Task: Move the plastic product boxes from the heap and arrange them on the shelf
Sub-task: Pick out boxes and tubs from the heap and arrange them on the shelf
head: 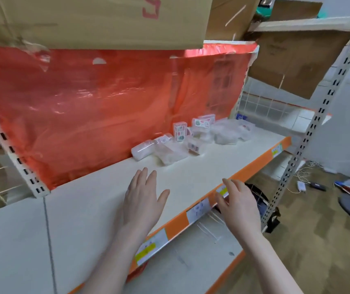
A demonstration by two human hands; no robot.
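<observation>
A: Boxes first, then: is either hand holding one?

B: No. The left hand [143, 200] hangs flat over the bare white shelf board [97, 200], fingers straight and a little spread, gripping nothing. I cannot tell whether the palm touches the board or floats just above it.

A: And the other?

B: The right hand [236, 205] is out past the orange front edge [178, 222] of the shelf, fingers loosely bent, nothing between them. Its fingertips are near the white price label [198, 209] on that edge; contact is not clear.

A: So where are the plastic boxes?

B: Farther along the same board, well apart from both hands, against the red plastic sheet [97, 98] at the back. The heap [193, 136] is a jumble: a few small boxes with printed labels stand upright, others lie tipped, and clear bags [226, 132] are crumpled among them. A white rounded case [142, 150] lies on its side at the near end.

A: Any of it arranged?

B: I judge not. No tidy row shows anywhere, and the stretch of board under the hands has nothing on it. Nearly the whole job looks left, starting with a reach to the nearest pieces
</observation>
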